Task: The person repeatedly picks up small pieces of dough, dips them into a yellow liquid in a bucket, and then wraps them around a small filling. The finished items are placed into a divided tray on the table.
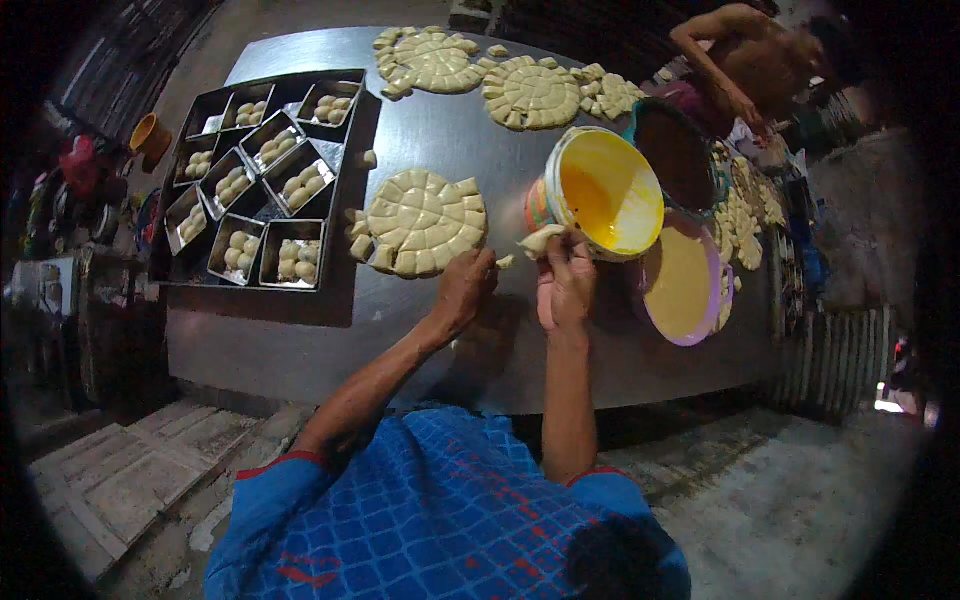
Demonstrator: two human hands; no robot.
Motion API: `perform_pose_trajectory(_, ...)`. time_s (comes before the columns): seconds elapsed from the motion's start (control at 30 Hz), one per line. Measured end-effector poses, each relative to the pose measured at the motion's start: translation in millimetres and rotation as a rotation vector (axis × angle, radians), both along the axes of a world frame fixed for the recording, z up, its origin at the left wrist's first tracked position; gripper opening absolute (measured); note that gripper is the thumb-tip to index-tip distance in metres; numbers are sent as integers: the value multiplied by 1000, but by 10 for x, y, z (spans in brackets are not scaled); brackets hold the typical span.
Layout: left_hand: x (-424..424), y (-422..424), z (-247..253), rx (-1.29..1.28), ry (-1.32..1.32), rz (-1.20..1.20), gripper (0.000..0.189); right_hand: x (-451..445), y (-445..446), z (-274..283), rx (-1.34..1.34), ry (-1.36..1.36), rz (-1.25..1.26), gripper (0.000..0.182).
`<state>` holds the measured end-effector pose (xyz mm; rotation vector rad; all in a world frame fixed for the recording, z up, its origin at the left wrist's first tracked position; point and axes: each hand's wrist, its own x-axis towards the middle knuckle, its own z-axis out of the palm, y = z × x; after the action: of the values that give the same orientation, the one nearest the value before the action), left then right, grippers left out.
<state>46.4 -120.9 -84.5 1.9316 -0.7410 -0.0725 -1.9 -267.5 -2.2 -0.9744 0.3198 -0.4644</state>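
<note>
A round slab of pale dough (427,217), cut into many segments, lies on the metal table. At its lower right edge is my left hand (466,289), fingers curled. A small bit of dough (506,261) shows beside that hand; whether the fingers grip it is unclear. My right hand (568,289) pinches a dough piece (541,241) in front of a tilted bucket (622,187). Yellow-orange liquid pools inside the bucket's yellow-smeared wall.
On the left, a black tray (341,172) holds several metal tins (324,255) with dough balls. More cut dough slabs (531,91) lie along the far edge. To the right are a dark teal-rimmed tub (675,154) and a lilac-rimmed basin (682,285). Another person (757,60) stands beyond.
</note>
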Motion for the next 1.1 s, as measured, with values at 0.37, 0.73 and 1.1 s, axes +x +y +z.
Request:
perform_pose_trajectory(0.37, -72, -167, 428, -277, 556, 71, 38, -535, 120, 291, -221, 58, 180, 21)
perform_pose_trajectory(0.73, -189, -23, 1284, -656, 436, -18, 50, -452, 481, 186, -44, 59, 324, 27)
perform_pose_trajectory(1.1, -176, -32, 1314, -313, -330, -340, 24, -573, 141, 193, -612, -136, 516, 41)
